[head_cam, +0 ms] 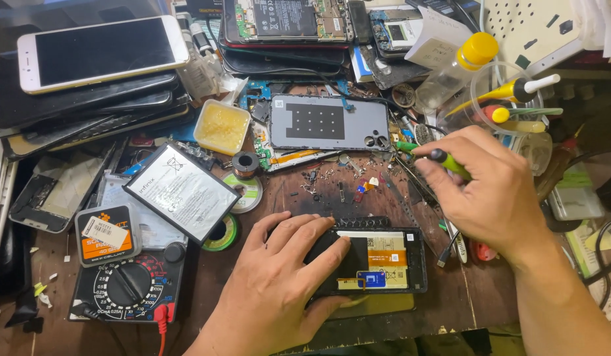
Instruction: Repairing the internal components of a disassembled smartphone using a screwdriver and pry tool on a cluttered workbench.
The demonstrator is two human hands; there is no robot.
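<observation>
Opened phone [374, 260] on bench [299, 198]: screwdriver pickup.
Our left hand [279, 283] lies flat-fingered, steadying it; above-right, our right hand [480, 191] fingers pinch green screwdriver [444, 158]; next we judge tip-to-screw alignment.

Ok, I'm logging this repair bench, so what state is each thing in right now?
Opened phone: back off, insides showing, lying flat under the left hand.
Green-handled screwdriver: gripped in the right hand, held above the bench.
Grey back cover: detached, inner side up.
Loose battery: out of any phone, lying flat.
White phone: screen dark, on top of a stack.
Multimeter: red lead plugged in.
</observation>
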